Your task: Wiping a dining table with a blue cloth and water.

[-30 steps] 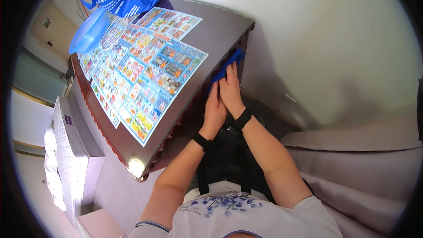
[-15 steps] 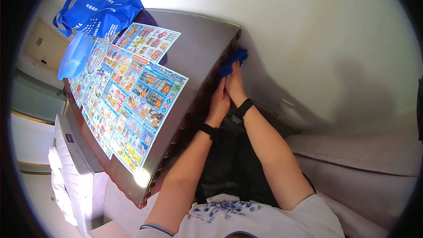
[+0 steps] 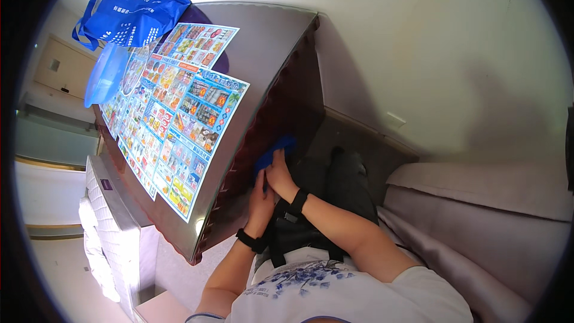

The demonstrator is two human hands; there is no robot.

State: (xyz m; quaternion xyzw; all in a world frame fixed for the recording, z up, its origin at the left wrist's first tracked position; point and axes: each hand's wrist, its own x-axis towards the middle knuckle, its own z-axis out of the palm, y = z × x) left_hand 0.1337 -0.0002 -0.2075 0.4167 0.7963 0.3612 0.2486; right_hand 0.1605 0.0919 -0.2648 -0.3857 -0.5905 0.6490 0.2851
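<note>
A crumpled blue cloth is held low beside the table, against the shade of its dark red hanging edge. My right hand has its fingers closed on the cloth. Close against it, my left hand points upward, its fingertips at the cloth's lower end; the exact grip is partly hidden. Both wrists wear black bands.
On the brown-covered table lie colourful printed flyers. A light-blue plastic basin and a blue carrier bag stand at its far left. A grey padded seat is at right; a mattress is at left.
Both hands and the blue cloth have come down and nearer to me, from the table's far corner to beside its long side. The view has shifted slightly, showing more floor.
</note>
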